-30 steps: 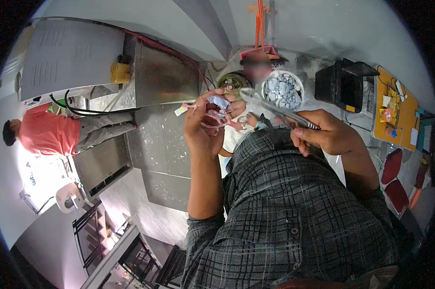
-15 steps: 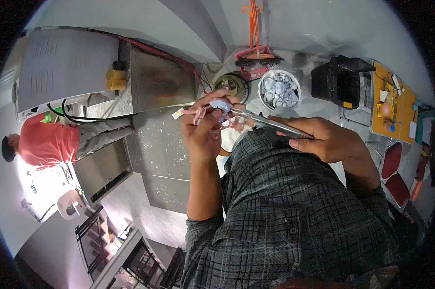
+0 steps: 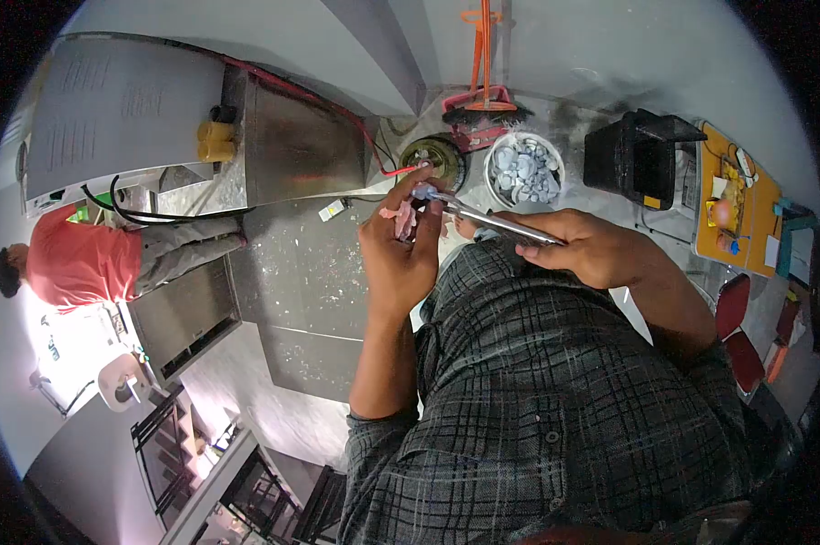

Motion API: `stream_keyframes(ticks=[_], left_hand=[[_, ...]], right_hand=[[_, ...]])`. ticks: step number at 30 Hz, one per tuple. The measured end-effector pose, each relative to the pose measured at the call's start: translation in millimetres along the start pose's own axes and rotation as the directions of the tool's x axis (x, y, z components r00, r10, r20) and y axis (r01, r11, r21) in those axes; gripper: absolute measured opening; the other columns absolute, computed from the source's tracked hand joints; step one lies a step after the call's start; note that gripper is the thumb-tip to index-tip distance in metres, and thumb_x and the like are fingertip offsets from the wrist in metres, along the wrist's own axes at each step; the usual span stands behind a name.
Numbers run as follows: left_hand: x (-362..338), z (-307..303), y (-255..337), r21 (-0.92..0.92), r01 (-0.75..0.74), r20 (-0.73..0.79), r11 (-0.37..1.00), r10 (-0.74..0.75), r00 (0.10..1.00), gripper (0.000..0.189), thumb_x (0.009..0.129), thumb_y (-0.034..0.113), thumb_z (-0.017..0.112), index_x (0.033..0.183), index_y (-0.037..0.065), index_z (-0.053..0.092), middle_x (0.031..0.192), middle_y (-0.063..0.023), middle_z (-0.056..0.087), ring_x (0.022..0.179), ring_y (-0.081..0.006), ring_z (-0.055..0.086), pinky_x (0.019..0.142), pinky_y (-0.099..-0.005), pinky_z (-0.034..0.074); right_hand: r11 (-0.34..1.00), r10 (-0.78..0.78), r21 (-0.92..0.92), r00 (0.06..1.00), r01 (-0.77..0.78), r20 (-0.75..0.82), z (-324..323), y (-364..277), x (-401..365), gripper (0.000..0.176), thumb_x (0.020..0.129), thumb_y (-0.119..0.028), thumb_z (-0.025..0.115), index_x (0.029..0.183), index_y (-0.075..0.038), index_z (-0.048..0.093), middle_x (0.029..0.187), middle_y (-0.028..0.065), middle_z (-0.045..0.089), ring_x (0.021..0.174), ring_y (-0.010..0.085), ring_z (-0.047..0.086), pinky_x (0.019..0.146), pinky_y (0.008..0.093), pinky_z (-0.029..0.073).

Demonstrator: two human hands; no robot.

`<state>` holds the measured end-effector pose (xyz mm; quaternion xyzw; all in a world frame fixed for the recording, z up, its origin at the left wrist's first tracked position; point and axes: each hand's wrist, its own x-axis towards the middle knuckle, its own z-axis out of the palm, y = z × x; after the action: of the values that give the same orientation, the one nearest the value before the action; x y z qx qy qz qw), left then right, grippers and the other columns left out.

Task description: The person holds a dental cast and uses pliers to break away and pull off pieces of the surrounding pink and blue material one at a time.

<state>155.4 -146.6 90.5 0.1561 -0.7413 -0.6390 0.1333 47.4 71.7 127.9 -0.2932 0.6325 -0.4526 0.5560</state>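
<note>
My left hand [image 3: 399, 250] is closed on a small bluish-grey lump [image 3: 422, 191] held at the fingertips. An irregular pink piece [image 3: 404, 221] lies within the same hand, against the fingers and palm. My right hand [image 3: 601, 247] grips a slim, shiny metal hand tool [image 3: 501, 223] by its far end. The tool's narrow tip reaches the bluish-grey lump, overlapping my left fingertips in this view. Just beyond my hands stands a white bucket [image 3: 491, 186] holding many grey-white chunks [image 3: 525, 173].
A dark round container [image 3: 451, 156] stands beside the bucket, with a pink dustpan [image 3: 473, 138] behind it. To the right are a black bin [image 3: 610, 159] and a yellow-topped table [image 3: 764, 204]. A person in a red shirt [image 3: 87, 259] stands at the left.
The bluish-grey lump is turned and shows less than before. My left hand has tilted, and the metal tool has shifted slightly left with its tip still at the lump.
</note>
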Motion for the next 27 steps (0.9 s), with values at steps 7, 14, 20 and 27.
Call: stream_keyframes(ticks=[7,14,20,27], left_hand=[[6,-4,1,0.086,-0.029,-0.043,0.996,0.032,0.999,0.027,0.091,-0.007,0.059,0.118,-0.008,0.063,0.096,-0.0123,0.07,0.078,-0.0145,0.066,0.064,-0.0287,0.057],[7,-1,0,-0.118,0.035,-0.056,0.992,-0.042,0.998,0.036,0.088,-0.007,0.057,0.124,-0.006,0.06,0.095,-0.0099,0.069,0.078,-0.0103,0.062,0.068,-0.0251,0.05],[8,6,-5,-0.056,0.044,-0.071,0.997,-0.048,0.996,0.037,0.09,-0.003,0.059,0.126,-0.007,0.058,0.101,-0.0129,0.067,0.085,-0.0141,0.062,0.074,-0.0276,0.051],[9,29,-13,0.103,-0.191,-0.225,0.976,0.21,0.951,0.032,0.099,0.007,0.053,0.129,-0.005,0.05,0.105,-0.0125,0.063,0.092,-0.0166,0.062,0.083,-0.0301,0.053]], right_hand=[[1.0,-0.022,-0.013,0.999,0.021,-0.042,10,13,12,0.053,0.101,-0.022,0.053,0.148,-0.001,0.038,0.119,0.0192,0.064,0.106,0.0185,0.058,0.096,0.0306,0.044],[0.984,0.162,-0.077,0.987,-0.161,0.001,3,-13,4,0.053,0.1,-0.021,0.053,0.149,-0.006,0.038,0.099,0.0198,0.066,0.085,0.0207,0.062,0.083,0.0352,0.049],[0.966,-0.044,-0.259,0.985,-0.001,-0.166,19,-3,4,0.054,0.099,-0.018,0.052,0.149,-0.006,0.036,0.11,0.0275,0.064,0.097,0.0344,0.065,0.09,0.0412,0.048],[0.952,-0.086,-0.305,0.949,-0.011,-0.304,38,-4,3,0.054,0.1,-0.02,0.05,0.148,0.0,0.036,0.137,0.029,0.051,0.128,0.0397,0.05,0.108,0.0427,0.04]])
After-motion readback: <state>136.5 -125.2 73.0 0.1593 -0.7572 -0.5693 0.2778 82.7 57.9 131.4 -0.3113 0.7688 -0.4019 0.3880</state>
